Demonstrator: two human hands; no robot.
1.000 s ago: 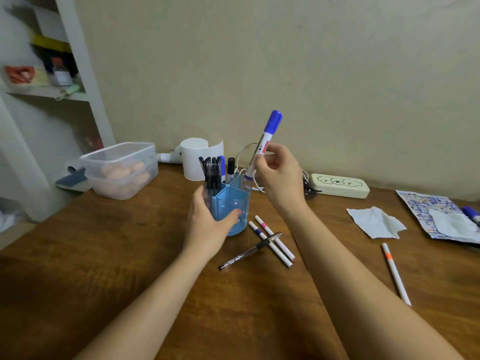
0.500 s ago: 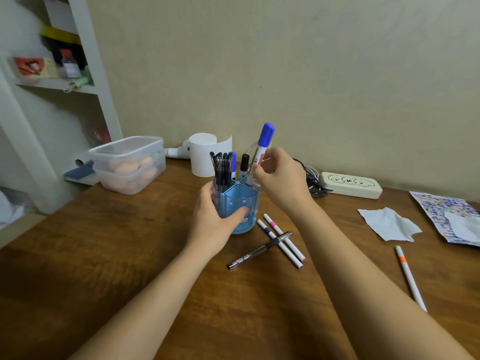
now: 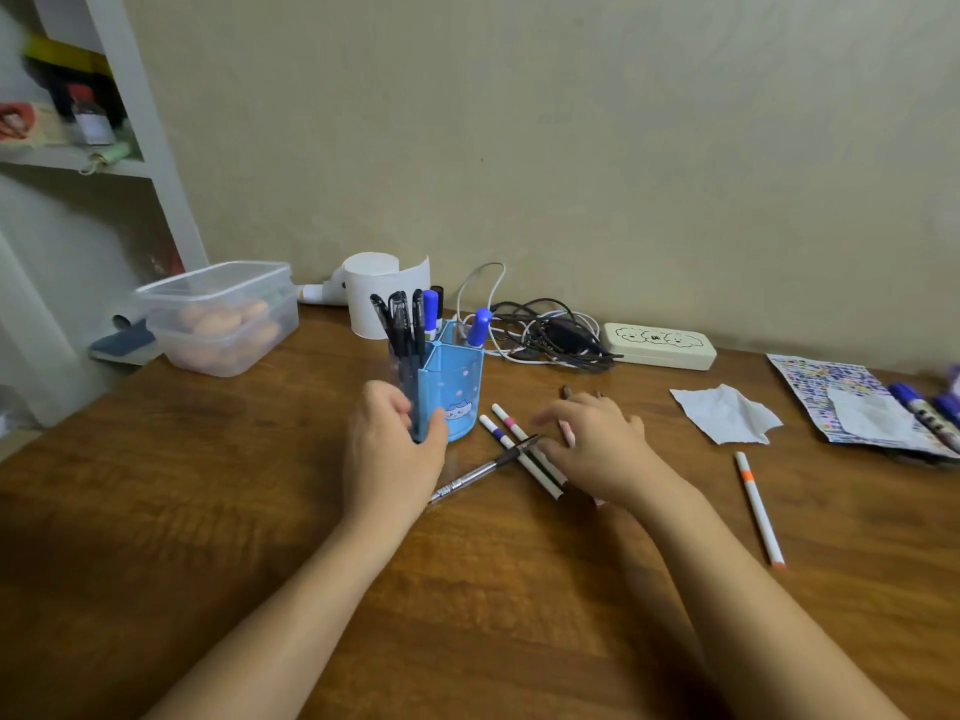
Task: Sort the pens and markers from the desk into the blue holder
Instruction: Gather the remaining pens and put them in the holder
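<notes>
The blue holder (image 3: 454, 387) stands on the wooden desk (image 3: 208, 511) with several black pens and two blue-capped markers (image 3: 478, 327) in it. My left hand (image 3: 387, 449) grips its left side. My right hand (image 3: 592, 441) hovers open, fingers spread, over two white markers (image 3: 506, 431) and a black pen (image 3: 467, 478) lying just right of the holder. A white marker with an orange band (image 3: 758, 506) lies farther right. More blue-capped markers (image 3: 922, 407) rest at the far right edge.
A clear plastic box (image 3: 223, 317) sits back left beside a white shelf unit (image 3: 156, 148). Tangled cables (image 3: 545, 332), a white case (image 3: 660, 345), a crumpled tissue (image 3: 724, 413) and a patterned sheet (image 3: 841, 392) lie along the back and right.
The blue-capped marker my right hand held now stands in the holder. My right hand let it go and dropped to the desk over the white markers. The view shifted.
</notes>
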